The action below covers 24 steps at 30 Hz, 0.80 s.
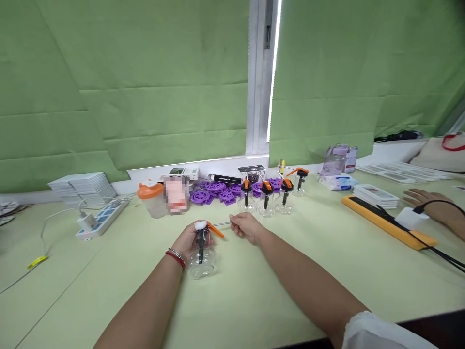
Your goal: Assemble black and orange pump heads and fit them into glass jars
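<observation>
My left hand [189,241] grips a small clear plastic bottle [202,261] with a black pump stem and an orange lever, held on the pale green table [254,291]. My right hand [245,226] pinches the end of a thin clear tube [221,224] that runs out sideways from the bottle's top. A white wrap covers my left thumb tip. Behind, several finished clear bottles with black and orange tops [266,198] stand in a row.
Purple round parts [214,193] lie heaped at the back by a clear cup with an orange lid [151,198]. A power strip [101,219] sits left, stacked white cards [82,186] behind it. At right, another person's hand [430,203] rests by an orange-edged device [388,221].
</observation>
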Tool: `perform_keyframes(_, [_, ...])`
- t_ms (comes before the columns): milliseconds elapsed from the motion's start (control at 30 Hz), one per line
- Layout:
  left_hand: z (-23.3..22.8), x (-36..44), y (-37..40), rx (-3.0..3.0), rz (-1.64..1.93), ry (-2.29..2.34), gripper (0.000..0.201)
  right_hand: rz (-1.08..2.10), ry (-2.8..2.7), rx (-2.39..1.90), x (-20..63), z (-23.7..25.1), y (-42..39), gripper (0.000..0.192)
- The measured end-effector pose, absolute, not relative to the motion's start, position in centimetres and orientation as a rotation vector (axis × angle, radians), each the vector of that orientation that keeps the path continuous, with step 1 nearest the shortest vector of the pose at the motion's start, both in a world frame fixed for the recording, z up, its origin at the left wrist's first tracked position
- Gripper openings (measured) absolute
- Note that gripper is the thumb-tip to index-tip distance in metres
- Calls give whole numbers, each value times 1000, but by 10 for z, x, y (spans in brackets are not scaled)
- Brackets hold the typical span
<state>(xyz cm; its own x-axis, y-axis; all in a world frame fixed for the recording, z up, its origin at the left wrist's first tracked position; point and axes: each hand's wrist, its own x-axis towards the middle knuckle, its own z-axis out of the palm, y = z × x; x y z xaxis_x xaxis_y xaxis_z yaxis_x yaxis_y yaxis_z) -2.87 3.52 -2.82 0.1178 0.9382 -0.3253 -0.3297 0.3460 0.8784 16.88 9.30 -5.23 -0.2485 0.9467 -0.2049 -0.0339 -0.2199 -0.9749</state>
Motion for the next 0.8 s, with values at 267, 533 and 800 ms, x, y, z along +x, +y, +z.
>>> perform_keyframes(267, [-28, -31, 35, 686, 1011, 1066, 20, 1532, -1226, -1128, 165, -49, 86, 15])
perform_keyframes(533, [-22, -33, 36, 634, 1016, 1067, 17, 1487, -1207, -943, 166, -54, 86, 24])
perform_keyframes(800, [-20, -32, 33, 594, 1027, 1075, 14, 1585, -1210, -988, 168, -55, 88, 28])
